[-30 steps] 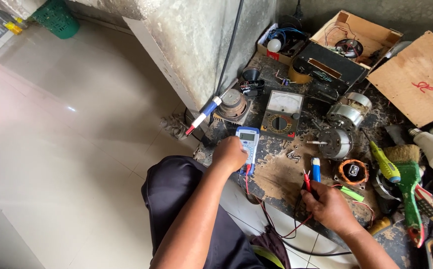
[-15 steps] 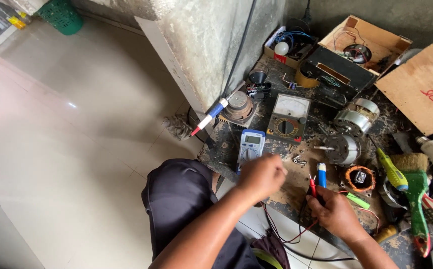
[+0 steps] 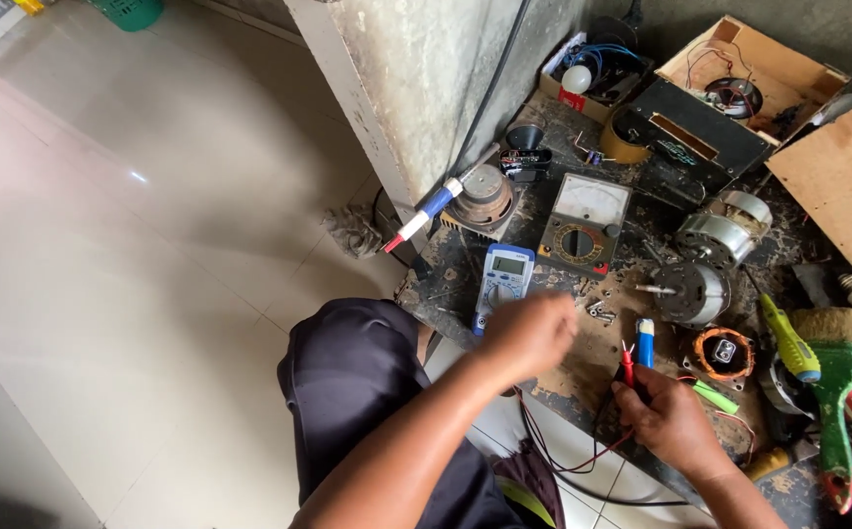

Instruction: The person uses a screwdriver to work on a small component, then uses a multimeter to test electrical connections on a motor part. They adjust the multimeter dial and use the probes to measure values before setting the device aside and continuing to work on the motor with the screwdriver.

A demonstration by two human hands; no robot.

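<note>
My left hand (image 3: pixel 532 333) hovers, blurred, with curled fingers just right of a blue and white digital multimeter (image 3: pixel 502 279) lying on the dirty work board (image 3: pixel 563 377). Whether it holds anything I cannot tell. My right hand (image 3: pixel 669 419) grips a red test probe (image 3: pixel 628 364) whose tip points up beside a small blue cylinder (image 3: pixel 646 343). Red and black leads (image 3: pixel 553 453) loop from under my left hand towards my right hand.
An analog meter (image 3: pixel 583 220), a small motor (image 3: pixel 692 290), a copper-wound coil (image 3: pixel 723 353), a green screwdriver (image 3: pixel 788 340) and a green-handled brush (image 3: pixel 837 392) crowd the board. Boxes (image 3: pixel 754 59) stand at the back. A concrete pillar (image 3: pixel 436 78) rises on the left, tiled floor (image 3: pixel 151 245) beyond.
My left hand has left the digital multimeter's dial and moved right, towards my right hand. The right hand with the probe has stayed near the blue cylinder.
</note>
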